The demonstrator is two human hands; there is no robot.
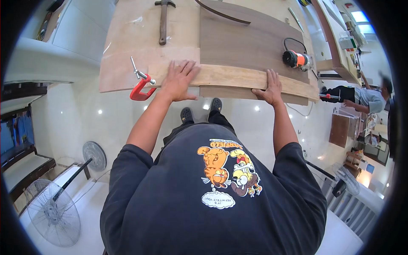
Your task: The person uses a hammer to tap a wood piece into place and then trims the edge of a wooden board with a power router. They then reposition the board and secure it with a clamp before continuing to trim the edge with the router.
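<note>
A long light wood strip [229,77] lies across a brown veneered panel [250,40] near the table's front edge. My left hand [180,80] rests on the strip with its fingers spread. Farther right, my right hand [270,88] lies on the same strip, fingers stretched over the top and thumb apart at the front edge. A red C-clamp [142,88] sits at the strip's left end, beside my left hand. Another clamp [330,96] shows at the right end. Beyond my right hand lies an orange and black power tool [296,59] with a cord.
A hammer [163,23] and a thin dark curved strip [223,13] lie at the back of the table. A person [367,97] stands off to the right, near another workbench [335,40]. Fans [53,212] stand behind me on both sides.
</note>
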